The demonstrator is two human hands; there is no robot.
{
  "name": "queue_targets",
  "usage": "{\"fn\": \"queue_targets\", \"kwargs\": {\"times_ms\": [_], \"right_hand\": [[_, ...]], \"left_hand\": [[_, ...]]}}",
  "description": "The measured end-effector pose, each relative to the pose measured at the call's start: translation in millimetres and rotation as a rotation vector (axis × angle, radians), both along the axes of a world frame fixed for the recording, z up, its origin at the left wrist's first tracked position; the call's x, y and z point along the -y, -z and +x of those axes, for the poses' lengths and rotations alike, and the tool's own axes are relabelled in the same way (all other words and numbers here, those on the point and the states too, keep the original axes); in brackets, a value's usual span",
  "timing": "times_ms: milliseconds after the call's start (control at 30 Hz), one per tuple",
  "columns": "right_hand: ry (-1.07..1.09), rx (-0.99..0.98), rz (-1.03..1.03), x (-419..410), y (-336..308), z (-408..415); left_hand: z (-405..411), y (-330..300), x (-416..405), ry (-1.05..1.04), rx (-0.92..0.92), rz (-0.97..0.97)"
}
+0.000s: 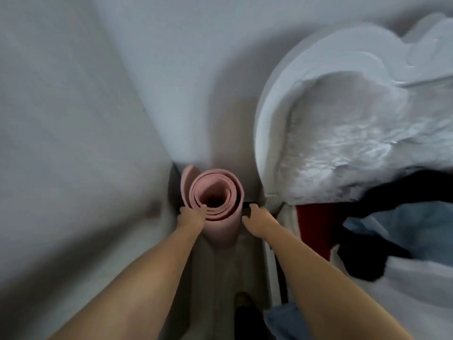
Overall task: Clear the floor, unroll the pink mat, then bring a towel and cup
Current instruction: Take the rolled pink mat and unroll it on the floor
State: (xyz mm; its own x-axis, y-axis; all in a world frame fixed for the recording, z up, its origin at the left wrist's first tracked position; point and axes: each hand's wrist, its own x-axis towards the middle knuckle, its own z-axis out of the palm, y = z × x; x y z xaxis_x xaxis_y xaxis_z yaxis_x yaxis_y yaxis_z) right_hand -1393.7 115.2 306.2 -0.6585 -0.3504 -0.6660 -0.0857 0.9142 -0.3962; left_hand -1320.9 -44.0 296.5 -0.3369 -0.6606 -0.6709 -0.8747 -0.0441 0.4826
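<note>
Pale grey walls point(73, 94) fill the upper and left parts of the view, meeting in a corner straight ahead of the person. To the right stands a bed with a white, rounded mattress edge point(272, 114), and a rumpled white quilt point(343, 138) lies heaped over it. Below the quilt, near the bed's side, a heap of clothes point(382, 224) shows dark, red and light blue patches; the blur hides what the pieces are.

In the narrow gap between the left wall and the bed, the rolled pink mat point(215, 207) stands upright on its end in the corner, its spiral of layers facing the camera. Its loose outer edge curls away at the upper left. Something dark sits just behind and beside the roll, too indistinct to identify.

Two bare forearms reach down from the bottom of the frame towards the roll. The left hand point(190, 217) grips the top rim of the mat on its left side, fingers curled over the edge and pressing on the layers. The right hand point(257, 220) is just beside the roll on its right, fingers partly spread and loosely bent; whether it touches the mat or the dark thing beside it cannot be told, and it does not visibly hold anything.
</note>
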Motion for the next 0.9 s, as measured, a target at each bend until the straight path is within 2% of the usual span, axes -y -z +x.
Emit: {"fn": "queue_targets", "kwargs": {"times_ms": [133, 233, 400, 500, 667, 900], "right_hand": [[0.09, -0.02, -0.071, 43, 37, -43], [0.204, 0.031, -0.104, 68, 66, -69], [0.413, 0.239, -0.146, 79, 110, -76], [0.398, 0.191, -0.163, 79, 123, -68], [0.362, 0.148, -0.194, 78, 119, -53], [0.328, 0.082, -0.19, 40, 85, 31]], "left_hand": [[-33, 30, 30, -0.243, -0.055, 0.084], [-51, 59, 48, -0.271, -0.057, 0.154], [-49, 100, 53, -0.292, -0.006, 0.337], [-42, 113, 49, -0.335, -0.01, 0.394], [-17, 107, 42, -0.353, -0.059, 0.37], [67, 83, 4, -0.291, -0.079, 0.328]]}}
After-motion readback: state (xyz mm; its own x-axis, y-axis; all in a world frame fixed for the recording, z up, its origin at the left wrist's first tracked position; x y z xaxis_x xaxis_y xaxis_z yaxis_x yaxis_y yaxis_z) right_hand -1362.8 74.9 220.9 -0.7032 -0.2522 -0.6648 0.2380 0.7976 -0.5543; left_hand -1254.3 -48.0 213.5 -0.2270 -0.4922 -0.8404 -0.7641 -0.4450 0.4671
